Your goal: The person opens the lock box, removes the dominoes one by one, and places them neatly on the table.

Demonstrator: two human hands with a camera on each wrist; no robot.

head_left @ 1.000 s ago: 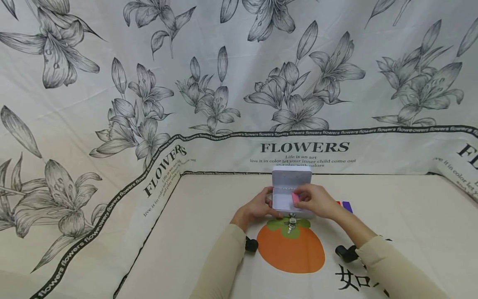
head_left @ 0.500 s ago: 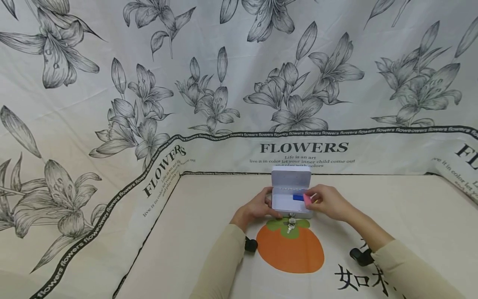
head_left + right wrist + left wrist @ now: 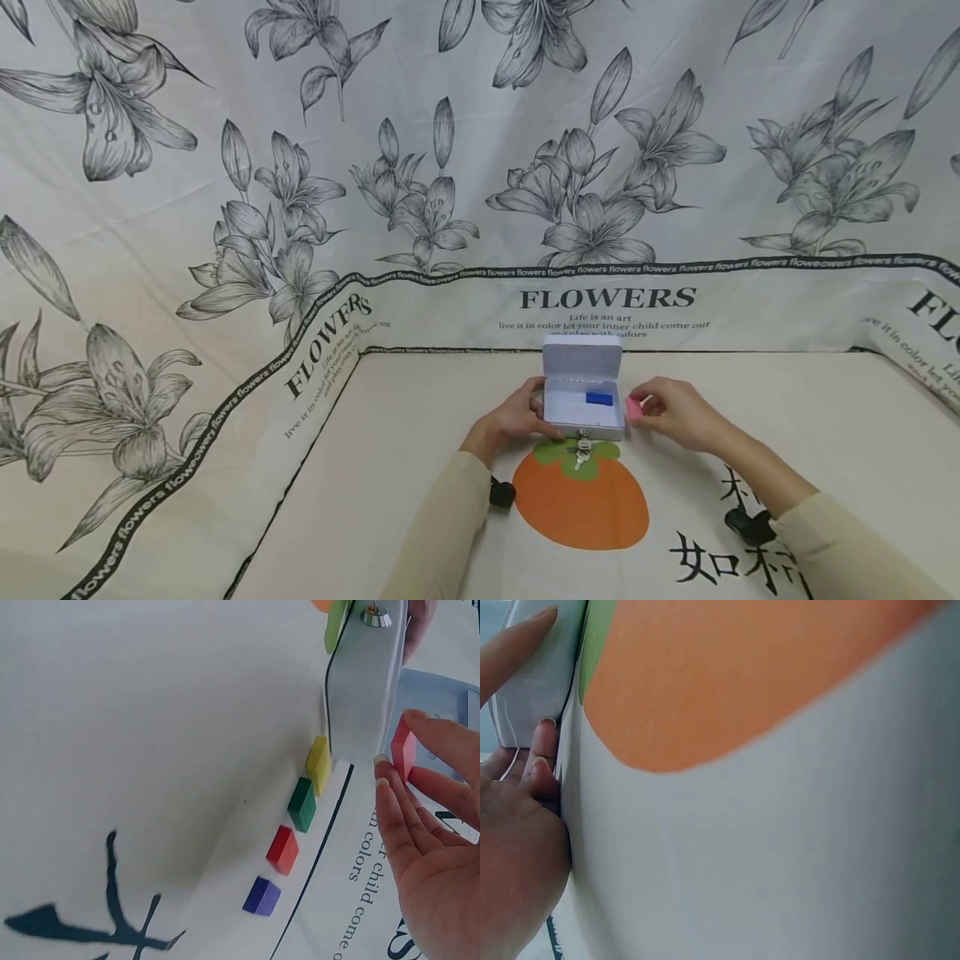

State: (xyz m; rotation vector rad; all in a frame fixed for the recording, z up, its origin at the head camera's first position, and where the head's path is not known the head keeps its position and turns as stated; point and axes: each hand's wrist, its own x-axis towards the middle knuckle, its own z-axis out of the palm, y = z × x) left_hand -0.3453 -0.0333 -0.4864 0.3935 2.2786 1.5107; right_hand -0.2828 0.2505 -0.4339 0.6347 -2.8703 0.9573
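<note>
A white metal box [image 3: 561, 407] stands with its hinged lid [image 3: 582, 358] up. A key hangs from the lock [image 3: 583, 450] on its front. My left hand [image 3: 516, 418] grips the box's left side, its thumb across the front wall, as the left wrist view also shows. Inside the box lies a blue block [image 3: 599, 399] toward the right. Just outside the right wall, my right hand [image 3: 678, 412] pinches a pink block [image 3: 403, 750] between thumb and index finger, the other fingers stretched out near the box corner.
In the right wrist view a row of blocks lies on the cloth beside the box: yellow [image 3: 318, 765], green [image 3: 302, 805], red [image 3: 283, 850] and purple [image 3: 262, 896]. My right hand hides them in the head view. A flowered curtain [image 3: 420, 312] rises behind.
My right hand has moved right with the pink block, from over the box's inside to beyond its right wall. The blue block inside has come into full view. My left hand keeps its grip.
</note>
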